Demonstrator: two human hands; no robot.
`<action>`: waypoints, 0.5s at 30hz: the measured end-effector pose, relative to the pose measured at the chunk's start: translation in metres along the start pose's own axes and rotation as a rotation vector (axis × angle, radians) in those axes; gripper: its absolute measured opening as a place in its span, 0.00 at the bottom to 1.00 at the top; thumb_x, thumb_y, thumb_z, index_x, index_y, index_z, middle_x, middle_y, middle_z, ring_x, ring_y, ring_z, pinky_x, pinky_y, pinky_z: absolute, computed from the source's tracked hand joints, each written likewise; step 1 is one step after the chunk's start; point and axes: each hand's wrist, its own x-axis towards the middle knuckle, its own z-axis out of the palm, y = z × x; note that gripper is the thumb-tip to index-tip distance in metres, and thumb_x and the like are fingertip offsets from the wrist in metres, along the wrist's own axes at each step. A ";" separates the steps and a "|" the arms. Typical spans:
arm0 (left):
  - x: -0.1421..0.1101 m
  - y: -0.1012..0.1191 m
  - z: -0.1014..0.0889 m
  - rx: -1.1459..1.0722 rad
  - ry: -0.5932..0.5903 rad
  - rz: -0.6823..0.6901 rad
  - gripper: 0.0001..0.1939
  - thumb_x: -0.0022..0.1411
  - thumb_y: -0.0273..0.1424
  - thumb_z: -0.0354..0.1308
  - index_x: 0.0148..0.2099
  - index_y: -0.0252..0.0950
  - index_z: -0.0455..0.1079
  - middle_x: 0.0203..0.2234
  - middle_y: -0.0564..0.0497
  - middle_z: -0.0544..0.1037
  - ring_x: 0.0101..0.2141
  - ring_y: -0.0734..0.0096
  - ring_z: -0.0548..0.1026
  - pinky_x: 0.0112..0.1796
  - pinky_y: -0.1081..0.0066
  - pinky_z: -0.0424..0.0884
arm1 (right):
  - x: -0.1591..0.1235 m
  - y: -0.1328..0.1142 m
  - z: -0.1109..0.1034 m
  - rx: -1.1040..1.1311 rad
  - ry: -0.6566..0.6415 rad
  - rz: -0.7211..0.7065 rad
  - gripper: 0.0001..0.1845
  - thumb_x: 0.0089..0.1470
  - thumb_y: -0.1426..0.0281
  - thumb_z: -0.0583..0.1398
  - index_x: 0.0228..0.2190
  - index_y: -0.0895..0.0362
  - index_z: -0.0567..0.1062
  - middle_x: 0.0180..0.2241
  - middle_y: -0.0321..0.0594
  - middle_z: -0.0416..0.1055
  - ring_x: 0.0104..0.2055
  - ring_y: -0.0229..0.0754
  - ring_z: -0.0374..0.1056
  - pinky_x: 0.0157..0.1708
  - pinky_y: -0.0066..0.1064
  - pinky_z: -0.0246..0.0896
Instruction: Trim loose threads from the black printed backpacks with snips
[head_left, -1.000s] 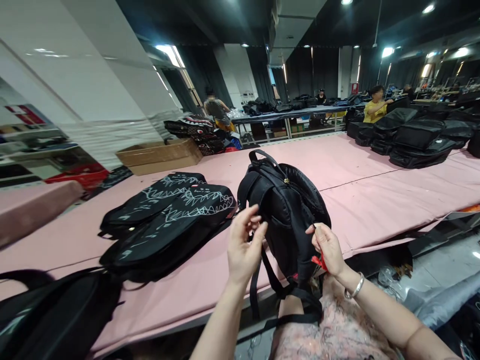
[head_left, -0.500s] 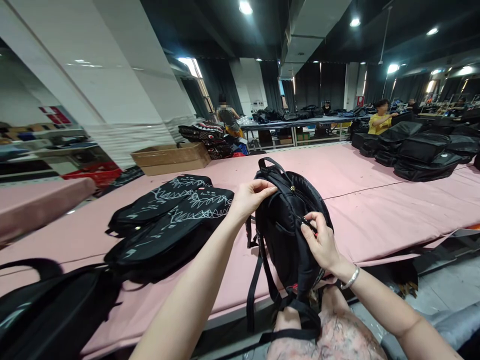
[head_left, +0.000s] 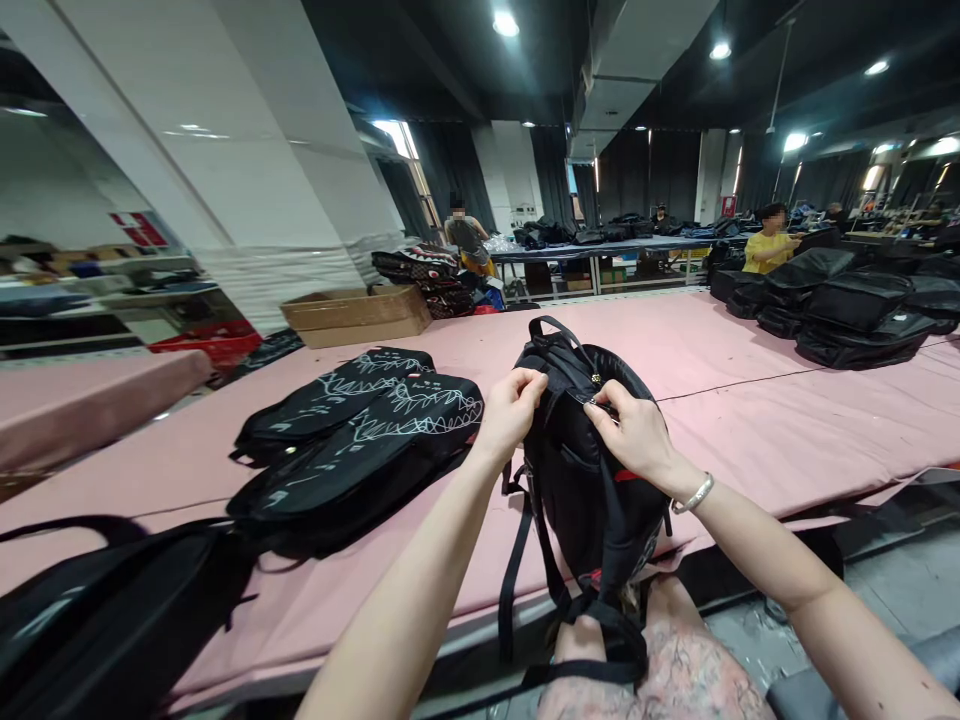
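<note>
A black backpack (head_left: 592, 490) stands upright at the near edge of the pink padded table (head_left: 750, 400), its straps hanging down over the edge. My left hand (head_left: 512, 410) is closed on the top left of the bag beside the zipper. My right hand (head_left: 634, 432) pinches the zipper area near the gold pull at the top of the bag. A small red item shows under my right palm. A silver bracelet (head_left: 694, 494) sits on my right wrist.
Two flat black bags with white shark-teeth print (head_left: 360, 440) lie left of the backpack. Another black bag (head_left: 97, 610) fills the near left. A cardboard box (head_left: 360, 315) sits farther back. Black bags (head_left: 847, 305) are piled at the far right. Other people sit at distant tables.
Both hands rose from the bag's middle to its top. My right hand moved up along the zipper to near the gold pull, and my left hand now grips the top edge.
</note>
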 end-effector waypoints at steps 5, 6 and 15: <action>-0.001 0.009 -0.003 -0.018 -0.020 -0.056 0.12 0.50 0.38 0.55 0.28 0.34 0.67 0.17 0.57 0.65 0.21 0.77 0.62 0.24 0.74 0.57 | 0.009 -0.005 -0.008 -0.152 -0.045 0.013 0.10 0.57 0.62 0.52 0.36 0.54 0.67 0.28 0.37 0.73 0.28 0.41 0.68 0.27 0.27 0.50; 0.000 0.010 -0.003 -0.018 -0.032 -0.067 0.12 0.49 0.39 0.56 0.29 0.33 0.68 0.18 0.56 0.66 0.21 0.77 0.62 0.24 0.74 0.57 | 0.010 -0.006 -0.010 -0.175 -0.055 0.016 0.10 0.57 0.62 0.52 0.36 0.54 0.67 0.28 0.37 0.73 0.28 0.41 0.68 0.27 0.27 0.50; 0.011 0.015 0.000 0.115 -0.134 -0.060 0.16 0.45 0.43 0.57 0.26 0.33 0.67 0.19 0.55 0.66 0.22 0.75 0.62 0.25 0.74 0.57 | 0.021 -0.014 -0.019 -0.308 -0.160 0.020 0.11 0.57 0.61 0.50 0.37 0.53 0.67 0.29 0.39 0.74 0.32 0.45 0.70 0.28 0.29 0.52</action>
